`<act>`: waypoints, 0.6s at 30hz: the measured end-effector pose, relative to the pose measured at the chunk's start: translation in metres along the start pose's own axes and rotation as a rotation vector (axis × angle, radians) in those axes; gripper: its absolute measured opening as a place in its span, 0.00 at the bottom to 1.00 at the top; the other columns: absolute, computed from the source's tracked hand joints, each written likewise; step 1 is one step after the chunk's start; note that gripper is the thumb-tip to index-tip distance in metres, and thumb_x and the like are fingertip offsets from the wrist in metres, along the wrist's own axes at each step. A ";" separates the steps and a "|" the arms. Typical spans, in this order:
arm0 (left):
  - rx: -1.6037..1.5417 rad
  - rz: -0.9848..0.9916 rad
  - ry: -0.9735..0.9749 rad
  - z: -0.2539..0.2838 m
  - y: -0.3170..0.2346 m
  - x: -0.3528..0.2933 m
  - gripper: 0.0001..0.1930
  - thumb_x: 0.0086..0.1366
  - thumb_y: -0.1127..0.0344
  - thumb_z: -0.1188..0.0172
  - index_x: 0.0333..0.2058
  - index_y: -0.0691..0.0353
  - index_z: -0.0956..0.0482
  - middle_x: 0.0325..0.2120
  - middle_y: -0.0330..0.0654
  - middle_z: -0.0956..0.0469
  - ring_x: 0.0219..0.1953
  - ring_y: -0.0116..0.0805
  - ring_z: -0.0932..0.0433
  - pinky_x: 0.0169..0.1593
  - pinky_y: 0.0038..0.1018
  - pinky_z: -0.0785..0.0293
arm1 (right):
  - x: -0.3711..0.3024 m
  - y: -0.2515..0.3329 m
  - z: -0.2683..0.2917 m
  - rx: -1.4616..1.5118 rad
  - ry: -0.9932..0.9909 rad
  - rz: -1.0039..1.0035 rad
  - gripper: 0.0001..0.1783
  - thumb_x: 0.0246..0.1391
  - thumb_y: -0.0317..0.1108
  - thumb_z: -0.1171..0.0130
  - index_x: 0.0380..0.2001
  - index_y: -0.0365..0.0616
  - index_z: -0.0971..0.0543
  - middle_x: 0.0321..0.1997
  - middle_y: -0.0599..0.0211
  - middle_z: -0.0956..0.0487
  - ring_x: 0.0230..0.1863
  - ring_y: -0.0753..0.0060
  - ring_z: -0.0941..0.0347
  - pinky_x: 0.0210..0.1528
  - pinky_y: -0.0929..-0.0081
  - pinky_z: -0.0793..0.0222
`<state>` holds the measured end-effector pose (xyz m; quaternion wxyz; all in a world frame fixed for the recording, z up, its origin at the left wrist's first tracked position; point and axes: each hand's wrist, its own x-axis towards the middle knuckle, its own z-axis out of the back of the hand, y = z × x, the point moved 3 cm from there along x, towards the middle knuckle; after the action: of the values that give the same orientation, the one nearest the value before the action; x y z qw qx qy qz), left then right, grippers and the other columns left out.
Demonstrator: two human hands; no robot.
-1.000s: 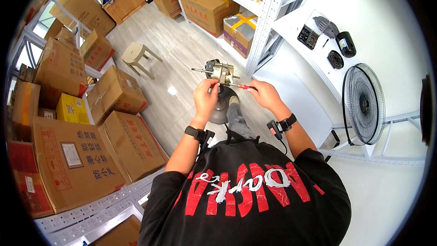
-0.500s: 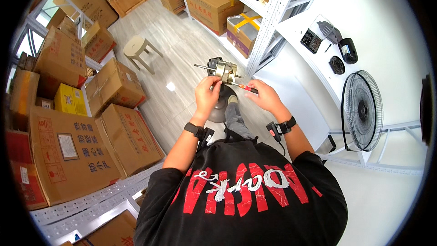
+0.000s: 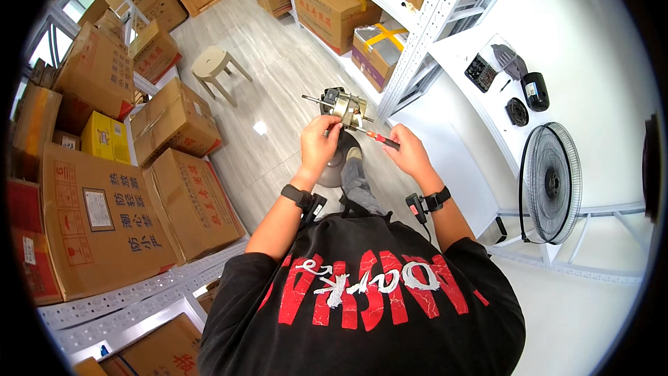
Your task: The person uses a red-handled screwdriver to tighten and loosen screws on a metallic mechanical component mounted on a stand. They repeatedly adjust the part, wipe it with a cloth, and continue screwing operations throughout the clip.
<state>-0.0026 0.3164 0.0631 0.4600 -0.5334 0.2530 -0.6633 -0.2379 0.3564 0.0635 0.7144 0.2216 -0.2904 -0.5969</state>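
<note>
**Motor held in mid-air, screwdriver tip on it**

The left hand (image 3: pixel 319 141) is closed around the small bare-metal fan motor with a thin steel shaft (image 3: pixel 342 106), gripping its near side with fingers curled tight. The motor sits just above picture centre, at 12 o'clock from the person's chest, held in the air over the floor with nothing supporting it from below. The right hand (image 3: pixel 409 152) is wrapped around the red-and-black-handled screwdriver (image 3: pixel 374 137), whose tip points toward 10 o'clock and meets the motor's right side; whether it sits in a screw head is too small to tell.

The main risk, as I judge it, is a slip: with the motor braced by only 1 hand, a hard push could skid the tip off toward the left fingers. A loosened screw could also fall to the floor and roll under the boxes. The motor itself could twist out of the grip and drop.

The pale grey plank floor (image 3: pixel 278 69) lies below, with a beige plastic stool (image 3: pixel 212 66) at 11 o'clock. Brown cardboard boxes (image 3: pixel 174 122) crowd the 9 o'clock side. A white metal shelving rack (image 3: pixel 417 49) runs at 1 o'clock, and a black wire fan guard (image 3: pixel 553 181) stands on the white worktop (image 3: pixel 591 83) at 3 o'clock.
</note>
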 end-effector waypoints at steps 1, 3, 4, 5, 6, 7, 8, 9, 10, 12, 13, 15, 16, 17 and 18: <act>0.009 -0.005 0.001 0.000 0.000 0.000 0.05 0.57 0.77 0.36 0.34 0.66 0.19 0.30 0.46 0.19 0.30 0.39 0.19 0.36 0.30 0.23 | 0.000 0.001 0.001 0.012 -0.006 -0.011 0.15 0.52 0.37 0.34 0.36 0.42 0.28 0.31 0.57 0.22 0.33 0.54 0.25 0.35 0.63 0.31; 0.020 -0.001 0.004 0.001 0.002 -0.001 0.05 0.57 0.77 0.36 0.34 0.66 0.19 0.30 0.45 0.19 0.31 0.38 0.19 0.37 0.29 0.23 | 0.001 0.004 0.002 0.036 -0.016 -0.035 0.15 0.51 0.37 0.33 0.33 0.42 0.28 0.29 0.55 0.23 0.33 0.48 0.24 0.34 0.60 0.30; 0.023 0.007 0.005 0.001 0.003 0.000 0.05 0.57 0.77 0.35 0.34 0.66 0.19 0.30 0.45 0.19 0.31 0.36 0.18 0.37 0.28 0.22 | 0.001 0.005 0.003 0.020 -0.006 -0.039 0.15 0.52 0.37 0.34 0.33 0.42 0.28 0.29 0.55 0.23 0.33 0.47 0.24 0.34 0.59 0.30; 0.026 0.015 0.006 0.000 0.004 -0.001 0.06 0.57 0.77 0.34 0.34 0.66 0.19 0.30 0.45 0.18 0.31 0.35 0.18 0.37 0.27 0.22 | 0.002 0.005 0.003 0.004 0.004 -0.042 0.14 0.52 0.37 0.34 0.33 0.42 0.28 0.29 0.55 0.22 0.33 0.47 0.24 0.33 0.59 0.30; 0.020 0.018 0.002 0.000 0.004 -0.001 0.06 0.57 0.76 0.34 0.34 0.66 0.19 0.29 0.45 0.18 0.31 0.34 0.18 0.37 0.27 0.22 | 0.002 0.005 0.004 -0.012 0.011 -0.045 0.14 0.52 0.37 0.34 0.33 0.42 0.28 0.29 0.55 0.22 0.32 0.47 0.24 0.33 0.59 0.30; 0.014 0.020 -0.002 0.000 0.004 -0.001 0.06 0.57 0.76 0.34 0.34 0.66 0.18 0.29 0.45 0.18 0.31 0.34 0.18 0.37 0.27 0.22 | 0.002 0.005 0.004 -0.019 0.024 -0.059 0.14 0.52 0.37 0.34 0.33 0.42 0.28 0.29 0.55 0.22 0.33 0.47 0.24 0.33 0.59 0.30; 0.009 0.022 -0.005 0.000 0.003 -0.001 0.06 0.57 0.76 0.34 0.34 0.66 0.18 0.29 0.45 0.18 0.31 0.34 0.18 0.37 0.27 0.22 | 0.002 0.005 0.003 -0.026 0.037 -0.073 0.14 0.52 0.37 0.34 0.33 0.42 0.28 0.29 0.54 0.22 0.33 0.47 0.24 0.34 0.58 0.30; 0.007 0.029 -0.009 0.000 0.003 -0.001 0.06 0.57 0.76 0.34 0.34 0.66 0.18 0.29 0.45 0.18 0.30 0.34 0.18 0.37 0.27 0.22 | 0.002 0.005 0.003 -0.033 0.049 -0.087 0.14 0.52 0.38 0.34 0.33 0.42 0.27 0.29 0.54 0.22 0.33 0.47 0.24 0.34 0.58 0.30; 0.005 0.035 -0.013 -0.001 0.003 -0.001 0.06 0.57 0.76 0.34 0.34 0.66 0.18 0.29 0.45 0.18 0.30 0.34 0.18 0.37 0.27 0.22 | 0.001 0.004 0.002 -0.033 0.037 -0.074 0.14 0.52 0.38 0.34 0.33 0.42 0.27 0.29 0.54 0.23 0.33 0.47 0.24 0.34 0.58 0.30; 0.006 0.048 -0.012 -0.001 0.003 -0.001 0.06 0.57 0.76 0.34 0.35 0.66 0.18 0.29 0.46 0.18 0.30 0.34 0.18 0.36 0.26 0.22 | 0.000 0.002 -0.002 -0.032 0.013 -0.046 0.14 0.52 0.38 0.34 0.33 0.42 0.27 0.29 0.55 0.23 0.33 0.47 0.24 0.34 0.57 0.31; 0.010 0.054 -0.007 -0.001 0.004 -0.001 0.06 0.57 0.76 0.34 0.35 0.66 0.18 0.29 0.46 0.18 0.30 0.34 0.18 0.36 0.26 0.22 | -0.002 0.006 -0.002 -0.018 -0.049 0.001 0.14 0.52 0.38 0.34 0.33 0.42 0.27 0.29 0.55 0.23 0.33 0.47 0.25 0.34 0.57 0.31; 0.009 0.061 -0.013 -0.002 0.005 -0.002 0.06 0.57 0.76 0.34 0.35 0.67 0.18 0.29 0.46 0.18 0.30 0.33 0.18 0.36 0.26 0.22 | -0.005 0.014 -0.004 0.011 -0.173 0.095 0.14 0.52 0.38 0.33 0.33 0.43 0.26 0.29 0.55 0.23 0.33 0.47 0.25 0.33 0.57 0.31; 0.006 0.063 -0.024 -0.002 0.005 -0.003 0.06 0.57 0.76 0.34 0.35 0.67 0.18 0.29 0.46 0.18 0.30 0.33 0.18 0.36 0.26 0.22 | -0.005 0.013 -0.005 -0.005 -0.152 0.086 0.14 0.51 0.38 0.33 0.33 0.43 0.26 0.28 0.56 0.23 0.33 0.48 0.25 0.33 0.58 0.31; 0.003 0.065 -0.035 -0.002 0.006 -0.003 0.06 0.57 0.76 0.34 0.35 0.67 0.18 0.29 0.46 0.18 0.30 0.33 0.18 0.36 0.26 0.22 | -0.006 0.012 -0.006 -0.021 -0.132 0.078 0.14 0.51 0.38 0.32 0.32 0.43 0.26 0.28 0.56 0.23 0.32 0.49 0.25 0.33 0.58 0.31; 0.010 0.064 -0.024 -0.002 0.006 -0.003 0.06 0.57 0.76 0.34 0.34 0.67 0.18 0.29 0.46 0.19 0.30 0.33 0.18 0.36 0.26 0.22 | -0.006 0.010 -0.007 -0.037 -0.112 0.069 0.14 0.50 0.38 0.32 0.32 0.43 0.25 0.28 0.57 0.23 0.32 0.50 0.24 0.33 0.59 0.31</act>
<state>-0.0023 0.3164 0.0561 0.4866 -0.5307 0.2608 -0.6431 -0.2265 0.3641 0.0639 0.7212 0.1644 -0.3261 -0.5886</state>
